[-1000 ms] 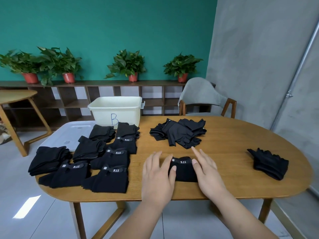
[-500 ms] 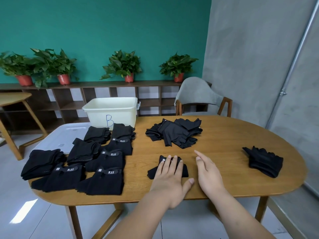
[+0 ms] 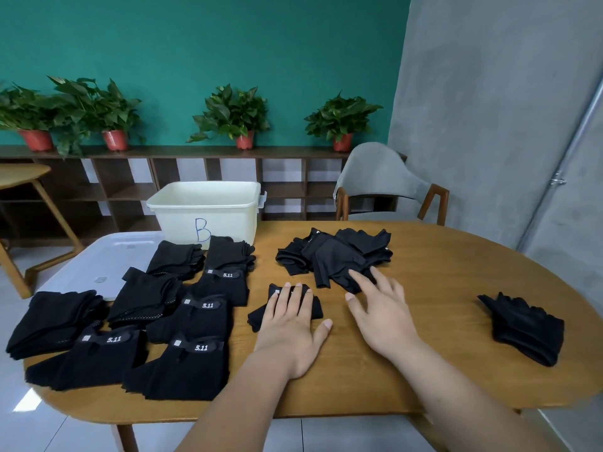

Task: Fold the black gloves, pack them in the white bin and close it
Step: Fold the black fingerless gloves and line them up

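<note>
My left hand (image 3: 290, 324) lies flat with straight fingers on a folded black glove (image 3: 315, 306) near the middle of the wooden table (image 3: 440, 282). My right hand (image 3: 380, 308) is open, and its fingertips reach the near edge of a loose pile of unfolded black gloves (image 3: 336, 256). Several folded gloves (image 3: 195, 321) with "5.11" labels lie in rows on the left. The white bin (image 3: 208, 210), marked "B", stands open at the back left. Its white lid (image 3: 98, 262) lies flat to the left, partly under the gloves.
A separate bundle of black gloves (image 3: 525, 327) lies at the table's right end. A grey chair (image 3: 381, 181) stands behind the table. A shelf with potted plants (image 3: 231, 115) runs along the green wall. Another wooden table (image 3: 19, 177) is at the far left.
My left hand pushed the folded glove left and away from the front edge. My right hand let go of it and moved forward to the unfolded pile.
</note>
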`<state>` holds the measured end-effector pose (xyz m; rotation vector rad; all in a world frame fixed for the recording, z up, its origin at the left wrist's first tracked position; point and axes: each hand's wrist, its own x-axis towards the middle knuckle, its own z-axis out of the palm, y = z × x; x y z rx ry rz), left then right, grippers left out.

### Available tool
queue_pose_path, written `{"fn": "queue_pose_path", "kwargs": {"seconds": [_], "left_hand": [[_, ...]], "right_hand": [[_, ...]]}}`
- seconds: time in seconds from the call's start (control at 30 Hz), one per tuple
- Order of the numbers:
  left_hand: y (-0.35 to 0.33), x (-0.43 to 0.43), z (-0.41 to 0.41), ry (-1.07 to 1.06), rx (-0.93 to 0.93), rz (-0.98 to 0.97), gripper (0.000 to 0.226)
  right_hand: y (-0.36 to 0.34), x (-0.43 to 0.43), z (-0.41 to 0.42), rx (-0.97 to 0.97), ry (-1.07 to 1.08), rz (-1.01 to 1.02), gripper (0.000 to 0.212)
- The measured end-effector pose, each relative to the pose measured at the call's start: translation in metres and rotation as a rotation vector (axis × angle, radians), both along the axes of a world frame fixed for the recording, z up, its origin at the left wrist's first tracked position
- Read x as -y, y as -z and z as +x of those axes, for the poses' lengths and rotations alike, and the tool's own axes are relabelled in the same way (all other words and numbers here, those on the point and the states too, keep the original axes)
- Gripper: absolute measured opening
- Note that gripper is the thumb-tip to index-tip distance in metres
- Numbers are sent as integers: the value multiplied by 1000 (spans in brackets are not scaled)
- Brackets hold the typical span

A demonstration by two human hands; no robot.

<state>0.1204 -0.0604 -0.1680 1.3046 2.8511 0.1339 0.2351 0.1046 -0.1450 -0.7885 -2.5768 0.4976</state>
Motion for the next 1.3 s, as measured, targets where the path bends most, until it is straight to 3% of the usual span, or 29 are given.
{"fn": "queue_pose_path", "kwargs": {"seconds": [0.23,0.5,1.3], "left_hand": [[6,0,5,14,-51,96,83],[8,-1,0,20,-65,146,80],[-4,-15,-19,62,68,-46,82]], "right_hand": [[-26,-32,-99,256,-91,300,67],[-11,-45,-169,434,-91,142,72],[24,-44,-19,244,139,174,65]]}}
